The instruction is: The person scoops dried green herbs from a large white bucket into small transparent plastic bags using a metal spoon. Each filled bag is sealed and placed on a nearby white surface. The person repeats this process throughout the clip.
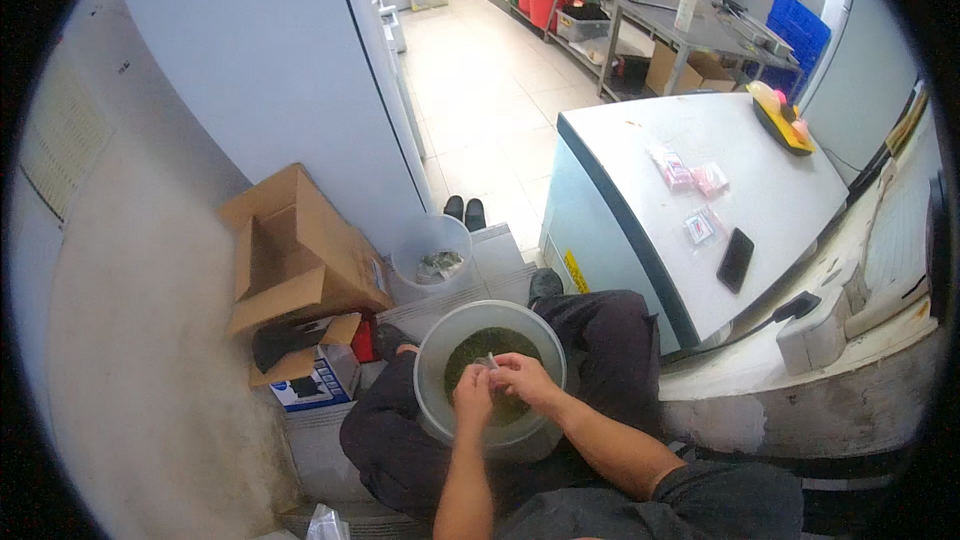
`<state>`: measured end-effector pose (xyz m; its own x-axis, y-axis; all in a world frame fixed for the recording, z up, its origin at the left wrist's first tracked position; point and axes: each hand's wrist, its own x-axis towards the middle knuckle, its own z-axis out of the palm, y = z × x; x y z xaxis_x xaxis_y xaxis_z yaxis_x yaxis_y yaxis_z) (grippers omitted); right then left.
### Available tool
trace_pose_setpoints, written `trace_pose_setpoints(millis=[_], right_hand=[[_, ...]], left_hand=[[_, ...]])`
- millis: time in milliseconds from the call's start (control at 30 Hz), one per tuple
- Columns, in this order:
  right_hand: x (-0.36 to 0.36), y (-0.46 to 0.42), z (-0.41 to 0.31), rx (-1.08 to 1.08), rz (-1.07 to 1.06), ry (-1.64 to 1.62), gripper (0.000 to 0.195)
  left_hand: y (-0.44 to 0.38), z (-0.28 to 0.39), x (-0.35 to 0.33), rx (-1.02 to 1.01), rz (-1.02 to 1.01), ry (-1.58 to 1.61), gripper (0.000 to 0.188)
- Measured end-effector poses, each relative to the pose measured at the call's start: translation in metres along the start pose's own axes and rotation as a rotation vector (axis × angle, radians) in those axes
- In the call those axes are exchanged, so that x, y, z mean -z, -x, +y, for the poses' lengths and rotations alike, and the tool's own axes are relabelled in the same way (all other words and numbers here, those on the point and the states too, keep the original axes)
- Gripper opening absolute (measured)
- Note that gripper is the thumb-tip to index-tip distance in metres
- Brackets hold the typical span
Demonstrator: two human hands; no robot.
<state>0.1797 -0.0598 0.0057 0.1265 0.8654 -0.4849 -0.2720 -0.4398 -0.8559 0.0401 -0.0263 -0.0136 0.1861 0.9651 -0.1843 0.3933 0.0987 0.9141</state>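
Between my knees stands a translucent plastic bucket with dark green, finely chopped contents inside. Over its opening, my left hand and my right hand meet fingertip to fingertip. They pinch a small clear plastic packet; its contents are mostly hidden by my fingers. To the right, several small plastic packets, some with pink in them, lie on a white appliance top. A black smartphone rests near them.
On the left, an open cardboard box sits above a smaller opened box. A second translucent bucket stands on the tiled step ahead, with black shoes beyond it. A yellow and black tray lies at the appliance's far corner.
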Motion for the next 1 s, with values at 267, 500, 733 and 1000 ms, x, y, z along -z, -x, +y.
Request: trace_pose_setpoints(millis=[267,500,733,1000], right_hand=[[0.025,-0.002,-0.002,-0.151,0.026,-0.172,0.015],[0.021,-0.015,0.015,0.075,0.013,0.053,0.012],[0.023,-0.018,0.015,-0.026,-0.16,0.056,0.013],[0.027,-0.018,0.018,0.165,0.146,0.521,0.018]], left_hand=[[-0.003,-0.018,0.005,0.151,-0.144,0.448,0.021],[-0.004,-0.03,0.005,0.166,0.069,0.332,0.019],[-0.005,-0.037,0.006,0.136,0.194,0.068,0.017],[0.008,-0.001,0.0,-0.047,0.107,-0.083,0.026]])
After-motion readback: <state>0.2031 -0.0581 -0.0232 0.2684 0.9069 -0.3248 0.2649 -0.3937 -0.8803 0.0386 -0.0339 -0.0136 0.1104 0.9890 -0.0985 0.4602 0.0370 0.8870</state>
